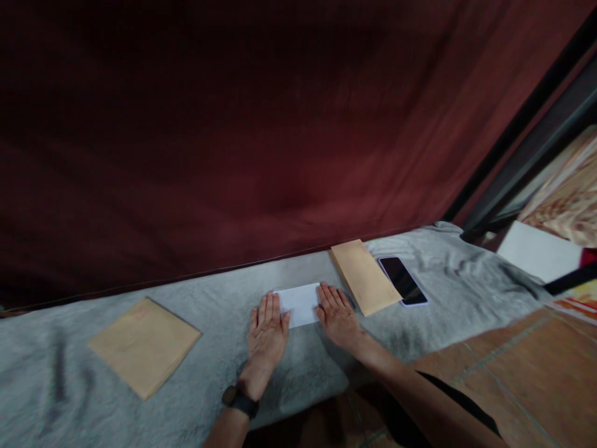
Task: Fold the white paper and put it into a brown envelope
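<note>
A white sheet of paper [303,305], which looks folded, lies flat on the grey cloth. My left hand [268,330] rests flat on its left end, fingers stretched out and thumb on the paper. On the right end lies my right hand [338,316], also flat with fingers extended. The parts of the sheet under both palms are hidden. Just right of my right hand is a brown envelope [366,277]. A phone [403,281] with a dark screen and pale purple edge sits beside that envelope, partly against its side.
Farther left, a stack of brown envelopes [144,348] lies on the grey cloth [224,298]. A dark red curtain [280,155] hangs behind the covered surface. Tiled floor [527,367] shows at the lower right, below a white box-like object [541,252].
</note>
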`<act>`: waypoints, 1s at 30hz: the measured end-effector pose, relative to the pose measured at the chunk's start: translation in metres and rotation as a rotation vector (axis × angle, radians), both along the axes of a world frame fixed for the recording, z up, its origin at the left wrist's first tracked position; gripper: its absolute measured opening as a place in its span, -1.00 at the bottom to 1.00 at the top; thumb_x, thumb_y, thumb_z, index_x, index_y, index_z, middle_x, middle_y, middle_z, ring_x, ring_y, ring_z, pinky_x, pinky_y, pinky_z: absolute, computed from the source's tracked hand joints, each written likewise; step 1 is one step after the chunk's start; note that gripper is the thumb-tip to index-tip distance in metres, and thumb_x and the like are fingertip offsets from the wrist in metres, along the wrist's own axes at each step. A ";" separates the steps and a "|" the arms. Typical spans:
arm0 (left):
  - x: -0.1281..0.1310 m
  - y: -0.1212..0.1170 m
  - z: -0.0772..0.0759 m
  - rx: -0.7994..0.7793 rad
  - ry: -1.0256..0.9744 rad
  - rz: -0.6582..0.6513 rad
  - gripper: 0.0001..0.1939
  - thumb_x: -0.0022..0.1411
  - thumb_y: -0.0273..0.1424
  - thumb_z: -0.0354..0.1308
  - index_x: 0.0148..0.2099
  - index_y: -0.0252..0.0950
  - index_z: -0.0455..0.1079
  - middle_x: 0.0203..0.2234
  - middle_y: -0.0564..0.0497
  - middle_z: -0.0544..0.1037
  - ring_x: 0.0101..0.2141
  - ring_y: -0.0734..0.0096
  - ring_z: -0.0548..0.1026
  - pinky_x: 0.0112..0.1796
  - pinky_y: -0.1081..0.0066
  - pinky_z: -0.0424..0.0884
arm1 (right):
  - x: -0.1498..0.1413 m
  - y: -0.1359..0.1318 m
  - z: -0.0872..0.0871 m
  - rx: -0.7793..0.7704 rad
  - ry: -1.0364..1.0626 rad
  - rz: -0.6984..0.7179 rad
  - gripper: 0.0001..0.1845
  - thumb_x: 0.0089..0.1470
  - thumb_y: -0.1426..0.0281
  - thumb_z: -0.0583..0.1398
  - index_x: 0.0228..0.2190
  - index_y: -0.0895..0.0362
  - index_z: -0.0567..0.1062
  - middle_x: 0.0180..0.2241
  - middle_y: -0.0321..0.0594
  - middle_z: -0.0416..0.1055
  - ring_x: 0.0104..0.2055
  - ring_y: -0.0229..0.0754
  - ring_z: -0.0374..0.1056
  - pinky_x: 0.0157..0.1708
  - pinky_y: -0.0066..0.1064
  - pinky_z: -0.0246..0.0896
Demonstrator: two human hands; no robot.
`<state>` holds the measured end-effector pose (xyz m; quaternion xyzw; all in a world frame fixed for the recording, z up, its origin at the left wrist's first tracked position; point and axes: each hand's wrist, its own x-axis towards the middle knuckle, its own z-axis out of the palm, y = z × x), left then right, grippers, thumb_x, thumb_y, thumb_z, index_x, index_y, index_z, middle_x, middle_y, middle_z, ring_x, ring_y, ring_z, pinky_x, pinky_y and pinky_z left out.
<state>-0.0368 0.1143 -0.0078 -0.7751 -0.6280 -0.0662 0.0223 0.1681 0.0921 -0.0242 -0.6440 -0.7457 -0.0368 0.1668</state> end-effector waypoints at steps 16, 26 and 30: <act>0.000 0.002 -0.007 0.006 0.074 0.010 -0.36 0.45 -0.23 -0.28 0.43 -0.48 0.00 0.39 -0.19 0.08 0.39 0.11 0.02 0.33 0.05 -0.06 | -0.020 -0.011 0.018 0.026 0.090 0.290 -0.46 0.39 0.32 -0.03 0.33 0.15 0.17 0.37 -0.14 0.08 0.40 -0.08 0.02 0.36 -0.12 -0.01; 0.000 0.000 -0.008 0.062 0.031 -0.001 -0.38 0.45 -0.24 -0.24 0.42 -0.45 0.05 0.37 -0.22 0.16 0.37 0.08 0.08 0.32 0.00 0.00 | -0.021 0.001 0.003 0.023 0.027 0.130 -0.46 0.39 0.28 -0.01 0.31 0.16 0.21 0.35 -0.03 0.11 0.38 -0.03 0.06 0.35 -0.08 -0.04; 0.007 -0.004 -0.005 0.152 -0.026 -0.070 -0.41 0.45 -0.29 -0.20 0.41 -0.43 0.08 0.37 -0.21 0.15 0.37 0.06 0.07 0.33 -0.03 -0.02 | -0.014 0.004 0.002 0.036 -0.006 0.106 -0.45 0.39 0.30 -0.03 0.33 0.19 0.18 0.35 -0.01 0.12 0.38 -0.03 0.06 0.34 -0.08 -0.04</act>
